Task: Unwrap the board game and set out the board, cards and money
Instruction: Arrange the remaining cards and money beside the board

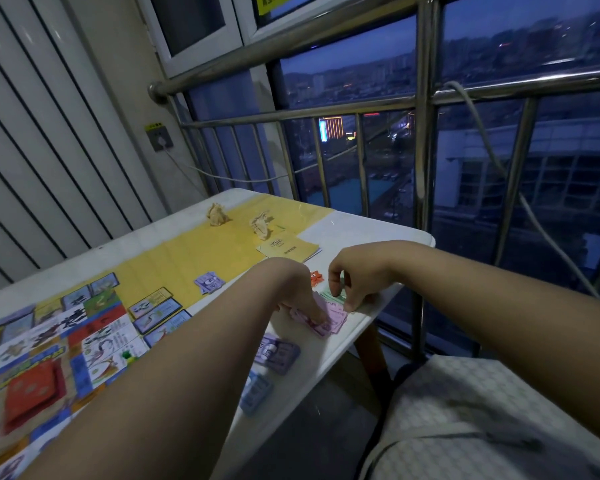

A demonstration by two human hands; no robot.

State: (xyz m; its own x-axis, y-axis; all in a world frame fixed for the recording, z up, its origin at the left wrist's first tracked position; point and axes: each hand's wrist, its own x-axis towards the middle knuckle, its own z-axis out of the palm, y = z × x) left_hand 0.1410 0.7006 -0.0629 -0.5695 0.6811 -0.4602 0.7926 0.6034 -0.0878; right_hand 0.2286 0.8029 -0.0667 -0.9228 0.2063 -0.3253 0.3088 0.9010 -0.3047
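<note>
Money sits by the right edge of the table (378, 308): the pink money (336, 315) is held in the bent fingers of the left hand (300, 296), and the green money (330, 296) lies just far of it, pinched by the curled right hand (355, 280), which is nearer.

Left hand (291, 287) and right hand (359, 277) bare, forearms likewise; pale patterned garment (482, 410) across the lap.
</note>
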